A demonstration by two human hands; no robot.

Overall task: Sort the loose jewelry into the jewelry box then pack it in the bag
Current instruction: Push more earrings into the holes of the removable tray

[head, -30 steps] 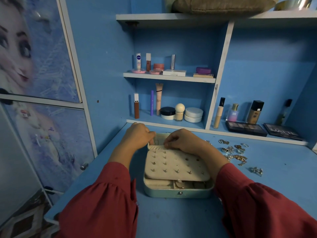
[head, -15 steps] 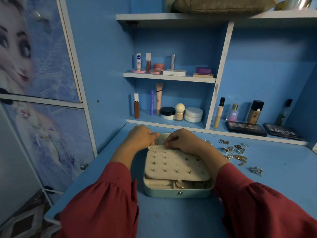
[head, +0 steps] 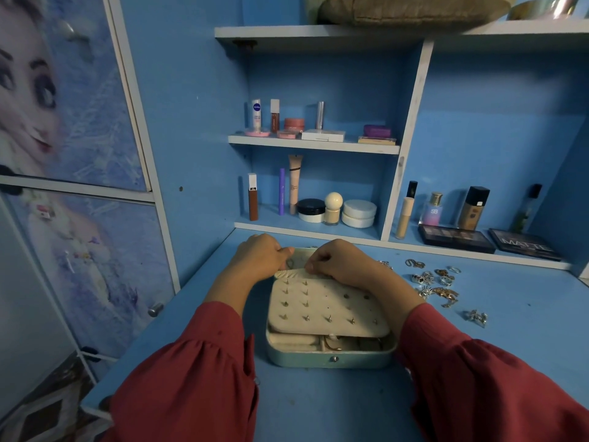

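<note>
The box [head: 330, 357] is seen nearest, lying open on the desk [head: 318, 406] between the two red sleeves, a small stud showing on its front wall. Inside, an earring panel [head: 325, 309] is laid over the lower compartments, with rows of posts poking through it. At the panel's far edge both hands are met. The left hand [head: 259, 258] is curled, thumb toward the padded roll [head: 288, 273] there; whether anything is actually pinched cannot be told. The right hand [head: 338, 261] is curled likewise, fingertips pressed to the same edge, and its hold cannot be told either. To the right of the right hand, just past the wrist, the loose jewelry [head: 436, 283] is scattered in a small heap, one piece lying apart nearer the sleeve. Beyond the hands, cosmetics are ranged on the shelves [head: 314, 145].

The pieces are judged light, small and slippery, prone to tangling; each is best pinched singly at a ring band or a clasp. The panel looks soft and should be lifted by its edge. The box is judged rigid and light, best taken by its two side walls.
</note>
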